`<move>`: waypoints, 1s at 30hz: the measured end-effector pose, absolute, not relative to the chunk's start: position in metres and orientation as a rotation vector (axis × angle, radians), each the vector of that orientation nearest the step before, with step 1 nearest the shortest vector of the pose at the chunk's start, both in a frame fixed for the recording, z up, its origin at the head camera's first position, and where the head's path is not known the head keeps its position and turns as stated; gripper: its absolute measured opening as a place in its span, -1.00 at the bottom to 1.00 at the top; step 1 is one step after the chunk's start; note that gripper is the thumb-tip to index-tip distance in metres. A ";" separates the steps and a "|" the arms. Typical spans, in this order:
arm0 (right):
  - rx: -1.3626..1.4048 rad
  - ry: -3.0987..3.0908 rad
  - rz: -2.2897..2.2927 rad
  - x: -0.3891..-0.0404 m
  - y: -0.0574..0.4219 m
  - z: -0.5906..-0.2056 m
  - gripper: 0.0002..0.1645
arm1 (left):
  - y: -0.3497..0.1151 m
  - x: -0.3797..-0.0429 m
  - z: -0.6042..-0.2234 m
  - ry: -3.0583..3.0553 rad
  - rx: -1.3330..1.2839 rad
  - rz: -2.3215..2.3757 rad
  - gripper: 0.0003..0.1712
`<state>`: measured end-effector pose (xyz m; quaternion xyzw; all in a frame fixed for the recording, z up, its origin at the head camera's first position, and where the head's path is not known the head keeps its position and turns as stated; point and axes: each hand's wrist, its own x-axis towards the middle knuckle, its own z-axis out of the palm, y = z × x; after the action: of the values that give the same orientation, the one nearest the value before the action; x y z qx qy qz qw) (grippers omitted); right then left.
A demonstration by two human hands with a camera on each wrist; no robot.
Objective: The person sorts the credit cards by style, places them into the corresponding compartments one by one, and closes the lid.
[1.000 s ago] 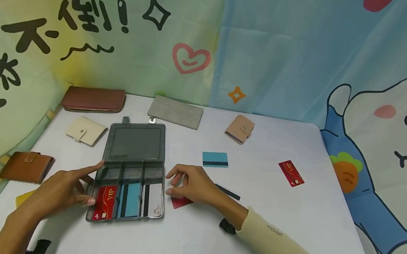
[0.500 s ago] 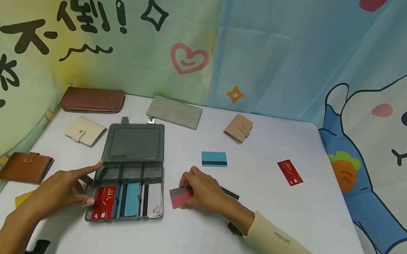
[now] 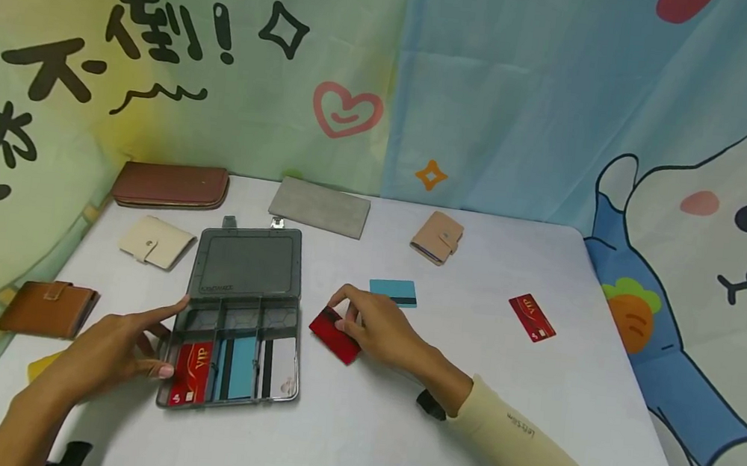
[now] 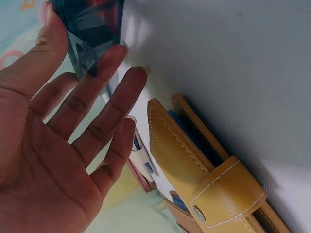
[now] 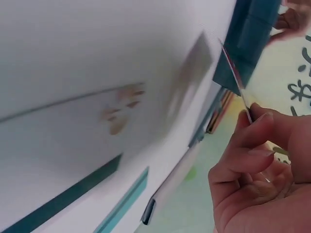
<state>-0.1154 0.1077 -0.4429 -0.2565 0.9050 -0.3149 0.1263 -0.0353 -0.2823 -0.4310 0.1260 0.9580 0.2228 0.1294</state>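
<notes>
Right hand point(image 3: 380, 331): thumb and index finger are clamping the edge of one thin red dark-striped plastic card point(image 3: 339, 344); this grip is presumably leaving the card's face and far end free

Position of that card: it is tilting above a white cloth-covered table point(image 3: 353, 448), just to the right of a dark grey translucent plastic box point(image 3: 249, 262) whose lid is lying folded back

Left hand point(image 3: 112, 354): fingers are standing apart, with index finger and thumb resting along the box's left side, seemingly steadying it against sliding

Box contents, front row: a red VIP card point(image 3: 191, 377), a blue black-striped card point(image 3: 242, 367) and a white black-striped card point(image 3: 282, 367), each lying in its own compartment, probably keeping the colours separate

Loose, right of the box: a blue dark-striped plastic card point(image 3: 398, 292) is lying just beyond the right hand; a second red VIP card point(image 3: 532, 318) is lying well apart; a white dark-striped plastic card point(image 5: 82, 141) is showing in the right wrist view

Outer ring: a long brown zipped wallet point(image 3: 171, 186), a flat grey wallet point(image 3: 320, 206), a small tan snap wallet point(image 3: 437, 237), a cream snap wallet point(image 3: 157, 241), a brown strapped wallet point(image 3: 49, 308) and a yellow leather snap wallet point(image 4: 180, 160) are lining the edges, probably leaving the middle as working space
</notes>
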 end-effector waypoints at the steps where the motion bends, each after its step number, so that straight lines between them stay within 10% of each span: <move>1: -0.750 2.626 -0.952 -0.116 0.107 -0.441 -0.63 | -0.282 -0.035 -0.431 2.785 0.369 0.647 0.22; 30: -0.886 2.220 -1.209 -0.084 -0.027 -0.444 -0.57 | -0.284 -0.037 -0.431 2.800 0.405 0.680 0.15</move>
<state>-0.0842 -0.0268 -0.4439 -0.3220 0.8067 -0.4393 0.2292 -0.0373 -0.2842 -0.4306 0.1383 0.9558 0.2323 0.1156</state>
